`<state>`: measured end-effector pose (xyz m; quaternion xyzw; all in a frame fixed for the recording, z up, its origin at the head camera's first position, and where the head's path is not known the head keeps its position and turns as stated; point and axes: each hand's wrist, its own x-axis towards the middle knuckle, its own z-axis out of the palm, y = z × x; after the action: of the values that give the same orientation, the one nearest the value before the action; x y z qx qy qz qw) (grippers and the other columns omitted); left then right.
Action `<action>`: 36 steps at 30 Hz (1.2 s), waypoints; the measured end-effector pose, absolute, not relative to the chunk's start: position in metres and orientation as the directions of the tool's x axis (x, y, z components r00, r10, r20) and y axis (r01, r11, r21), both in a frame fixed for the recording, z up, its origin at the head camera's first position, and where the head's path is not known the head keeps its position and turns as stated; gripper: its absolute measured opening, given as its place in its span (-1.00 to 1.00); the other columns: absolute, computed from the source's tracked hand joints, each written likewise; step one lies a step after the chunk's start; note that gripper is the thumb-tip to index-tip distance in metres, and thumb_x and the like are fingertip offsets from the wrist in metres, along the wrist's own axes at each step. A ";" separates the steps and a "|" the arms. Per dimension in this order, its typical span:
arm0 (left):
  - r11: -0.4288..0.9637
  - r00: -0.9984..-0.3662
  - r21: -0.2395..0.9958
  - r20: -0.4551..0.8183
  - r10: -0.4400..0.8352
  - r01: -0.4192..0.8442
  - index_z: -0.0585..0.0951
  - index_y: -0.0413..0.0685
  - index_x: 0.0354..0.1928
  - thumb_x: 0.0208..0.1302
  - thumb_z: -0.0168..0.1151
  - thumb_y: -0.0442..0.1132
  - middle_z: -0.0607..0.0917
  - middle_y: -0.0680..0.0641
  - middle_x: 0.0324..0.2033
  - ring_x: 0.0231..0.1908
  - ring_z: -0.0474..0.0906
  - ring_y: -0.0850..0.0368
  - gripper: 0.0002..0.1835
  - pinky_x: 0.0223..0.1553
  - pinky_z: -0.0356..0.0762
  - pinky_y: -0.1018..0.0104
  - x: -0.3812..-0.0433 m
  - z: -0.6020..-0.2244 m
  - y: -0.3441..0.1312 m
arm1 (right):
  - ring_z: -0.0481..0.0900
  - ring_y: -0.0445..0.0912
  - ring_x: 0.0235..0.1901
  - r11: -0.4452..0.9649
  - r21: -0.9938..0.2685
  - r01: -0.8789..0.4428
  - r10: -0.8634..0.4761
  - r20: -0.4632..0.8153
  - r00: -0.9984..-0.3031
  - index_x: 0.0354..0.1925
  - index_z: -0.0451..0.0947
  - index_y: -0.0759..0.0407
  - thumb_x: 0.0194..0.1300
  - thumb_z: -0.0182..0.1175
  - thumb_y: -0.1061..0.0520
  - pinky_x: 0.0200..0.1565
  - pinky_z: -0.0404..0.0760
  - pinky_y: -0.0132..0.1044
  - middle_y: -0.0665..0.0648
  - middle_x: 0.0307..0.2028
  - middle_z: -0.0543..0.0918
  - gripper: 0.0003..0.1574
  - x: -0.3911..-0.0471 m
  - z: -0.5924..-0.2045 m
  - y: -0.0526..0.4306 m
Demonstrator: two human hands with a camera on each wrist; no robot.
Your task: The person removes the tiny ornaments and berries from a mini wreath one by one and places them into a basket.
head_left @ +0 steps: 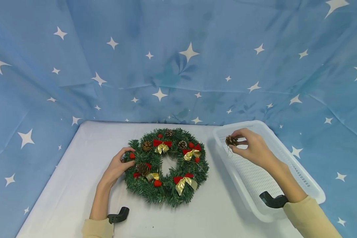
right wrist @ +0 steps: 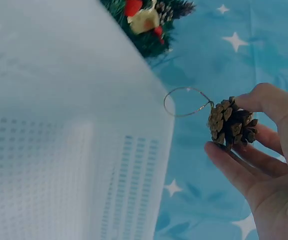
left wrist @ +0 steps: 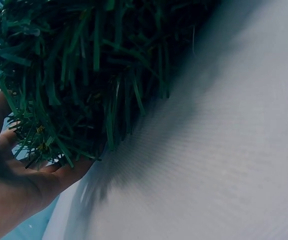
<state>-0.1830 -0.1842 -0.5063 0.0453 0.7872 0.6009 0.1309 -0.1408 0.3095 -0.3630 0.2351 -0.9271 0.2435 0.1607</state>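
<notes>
A green Christmas wreath lies on the white table, trimmed with red-and-gold bows, red berries and several pine cones. At its left side my left hand grips the wreath's outer edge; in the left wrist view the fingers curl under the green tinsel. Over the far left part of the white basket, my right hand pinches a brown pine cone between thumb and fingers. A thin wire loop sticks out from the pine cone in the right wrist view.
The white plastic basket with a perforated bottom stands on the right of the table. Behind the table hangs a blue cloth with white stars. Dark cameras are strapped to both wrists.
</notes>
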 end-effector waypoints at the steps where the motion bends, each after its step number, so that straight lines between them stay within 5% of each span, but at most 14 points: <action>1: 0.272 -0.961 0.958 -0.152 0.231 -0.086 0.42 0.06 0.39 0.46 0.24 -0.24 -0.02 -0.25 0.60 -0.54 0.18 0.15 -0.50 -0.47 0.36 0.24 -0.183 -0.507 -0.184 | 0.76 0.12 -0.21 0.776 -0.378 -0.505 -0.350 0.406 -0.844 -0.02 0.56 0.32 0.04 0.50 0.43 -0.20 0.75 -0.14 0.23 -0.13 0.67 -0.48 -0.141 -0.364 0.313; 36: 0.283 -0.960 0.954 -0.168 0.225 -0.101 0.39 -0.02 0.41 0.45 0.23 -0.28 0.04 -0.29 0.58 -0.60 0.16 0.19 -0.47 -0.49 0.31 0.23 -0.180 -0.501 -0.181 | 0.76 0.21 -0.19 0.845 -0.445 -0.298 -0.269 0.129 -0.954 -0.15 0.58 0.34 0.17 0.48 0.24 -0.29 0.71 -0.10 0.32 -0.20 0.73 -0.67 -0.194 -0.419 0.338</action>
<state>-0.1799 -0.1809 -0.5011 0.0393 0.7891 0.5977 0.1362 -0.1942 0.3383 -0.4193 0.1478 -0.9599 0.2363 0.0308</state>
